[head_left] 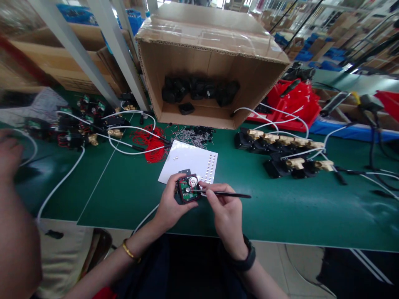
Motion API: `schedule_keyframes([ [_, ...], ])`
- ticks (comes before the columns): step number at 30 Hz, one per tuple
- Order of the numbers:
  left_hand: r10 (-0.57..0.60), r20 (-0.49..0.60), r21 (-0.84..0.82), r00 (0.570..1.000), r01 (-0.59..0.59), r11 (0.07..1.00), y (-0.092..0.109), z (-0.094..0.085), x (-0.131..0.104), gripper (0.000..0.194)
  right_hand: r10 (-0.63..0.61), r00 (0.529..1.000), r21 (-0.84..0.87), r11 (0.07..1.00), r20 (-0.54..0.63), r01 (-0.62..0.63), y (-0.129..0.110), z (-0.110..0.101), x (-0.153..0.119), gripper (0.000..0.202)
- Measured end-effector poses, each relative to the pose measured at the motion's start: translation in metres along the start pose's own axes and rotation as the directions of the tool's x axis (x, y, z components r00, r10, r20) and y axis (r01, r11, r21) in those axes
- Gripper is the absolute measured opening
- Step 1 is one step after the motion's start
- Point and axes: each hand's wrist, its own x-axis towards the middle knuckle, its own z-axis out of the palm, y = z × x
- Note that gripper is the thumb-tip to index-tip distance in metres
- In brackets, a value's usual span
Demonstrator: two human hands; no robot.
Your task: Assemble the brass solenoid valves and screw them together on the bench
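Note:
My left hand (171,204) grips a small black housing (189,200) with its open face up, showing a green circuit board and a round silver part. Between the thumb and fingers of my right hand (228,211) is a slim black tool (235,194), perhaps tweezers; its thin tip reaches over the board. Whether the tip touches the board I cannot tell. Beneath and behind the housing lies a white sheet (187,157) with rows of small pieces along its right side. Past the sheet are a pile of small screws (188,138) and bundled red wires (155,151).
A cardboard box (215,39) on its side holds several black housings (199,89). Brass-fitted black units (282,141) with white cables stand at right, near a red bin (293,101). More units (70,135) lie at left, beside another person's arm (15,232).

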Motion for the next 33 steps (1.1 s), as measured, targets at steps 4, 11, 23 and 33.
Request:
schedule_keyframes([
  [4, -0.026, -0.009, -0.039, 1.000, 0.026, 0.999, -0.001, 0.001, 0.000, 0.070, -0.422, 0.857, -0.294, 0.813, 0.297, 0.502, -0.018, -0.006, -0.010, 0.021],
  [11, -0.110, -0.007, -0.085, 0.994, 0.109, 0.990, 0.021, -0.016, -0.007, 0.074, -0.030, 0.996, -0.765, 0.642, -0.090, -0.050, -0.004, -0.047, 0.058, 0.031],
  [23, -0.158, -0.222, -0.124, 0.962, 0.133, 0.983, 0.033, -0.053, 0.013, 0.070, 0.026, 0.999, -0.895, 0.447, 0.028, 0.013, 0.016, -0.015, 0.093, 0.025],
  [33, -0.292, -0.152, -0.336, 0.944, 0.229, 0.913, 0.005, -0.055, 0.010, 0.071, 0.084, 0.724, -0.728, 0.123, 0.685, 0.675, 0.040, -0.051, 0.049, 0.048],
])
